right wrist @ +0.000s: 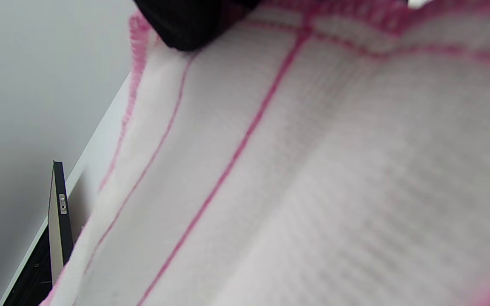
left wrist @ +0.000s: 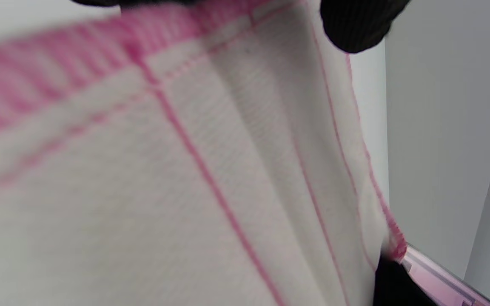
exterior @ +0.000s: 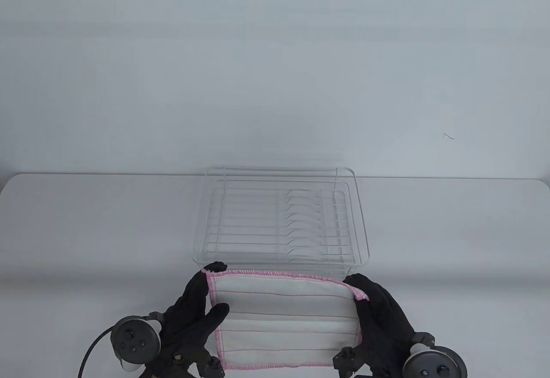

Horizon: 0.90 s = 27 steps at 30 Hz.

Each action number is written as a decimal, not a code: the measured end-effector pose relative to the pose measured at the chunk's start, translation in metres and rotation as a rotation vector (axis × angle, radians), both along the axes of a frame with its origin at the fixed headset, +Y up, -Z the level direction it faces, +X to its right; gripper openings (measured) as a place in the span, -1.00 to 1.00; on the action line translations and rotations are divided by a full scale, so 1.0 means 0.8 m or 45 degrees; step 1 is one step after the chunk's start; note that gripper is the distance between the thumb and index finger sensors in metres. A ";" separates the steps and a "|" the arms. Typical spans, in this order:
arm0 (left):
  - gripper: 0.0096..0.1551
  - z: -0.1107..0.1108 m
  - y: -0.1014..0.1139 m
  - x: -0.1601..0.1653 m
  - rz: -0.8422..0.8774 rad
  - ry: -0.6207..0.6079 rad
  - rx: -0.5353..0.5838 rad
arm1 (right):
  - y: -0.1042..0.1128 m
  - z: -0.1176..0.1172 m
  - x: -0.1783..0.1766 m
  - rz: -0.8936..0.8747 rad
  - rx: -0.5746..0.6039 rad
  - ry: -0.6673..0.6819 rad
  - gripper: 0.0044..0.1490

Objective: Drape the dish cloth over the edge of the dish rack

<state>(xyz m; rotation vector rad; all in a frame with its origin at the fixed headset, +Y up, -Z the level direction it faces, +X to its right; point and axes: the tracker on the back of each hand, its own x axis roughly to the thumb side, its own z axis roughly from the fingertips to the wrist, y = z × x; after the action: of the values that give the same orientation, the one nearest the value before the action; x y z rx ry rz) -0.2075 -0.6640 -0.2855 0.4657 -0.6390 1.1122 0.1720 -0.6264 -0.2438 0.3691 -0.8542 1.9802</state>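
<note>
A white dish cloth (exterior: 283,318) with pink edging and thin pink stripes is held spread out just in front of a white wire dish rack (exterior: 279,219). My left hand (exterior: 202,296) grips its far left corner, thumb on top. My right hand (exterior: 369,296) grips its far right corner. The cloth's far edge is close to the rack's near rim. The cloth fills the left wrist view (left wrist: 185,178) and the right wrist view (right wrist: 313,170), with a gloved fingertip (left wrist: 355,25) at the top of each.
The rack stands on a white table (exterior: 86,232) near the middle, against a pale wall. A dark flat object (right wrist: 58,212) shows at the table edge in the right wrist view.
</note>
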 end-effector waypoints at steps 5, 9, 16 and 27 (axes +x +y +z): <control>-0.57 0.003 -0.003 -0.003 0.127 0.067 0.063 | -0.014 0.001 -0.004 0.030 0.024 0.023 -0.53; -0.60 0.003 -0.006 -0.004 0.142 0.096 0.064 | -0.022 -0.002 -0.008 0.084 -0.003 0.035 -0.53; -0.60 0.001 -0.009 -0.003 0.143 0.095 0.046 | -0.024 -0.005 -0.005 0.068 -0.006 0.014 -0.53; -0.61 -0.028 0.018 0.005 -0.240 0.290 -0.040 | -0.002 -0.047 0.003 0.211 -0.172 -0.107 -0.54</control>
<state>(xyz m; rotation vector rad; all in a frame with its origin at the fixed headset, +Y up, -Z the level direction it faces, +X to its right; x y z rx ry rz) -0.2039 -0.6497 -0.3077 0.4867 -0.4551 0.8748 0.1745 -0.6278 -0.2814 0.2877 -0.7567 2.2069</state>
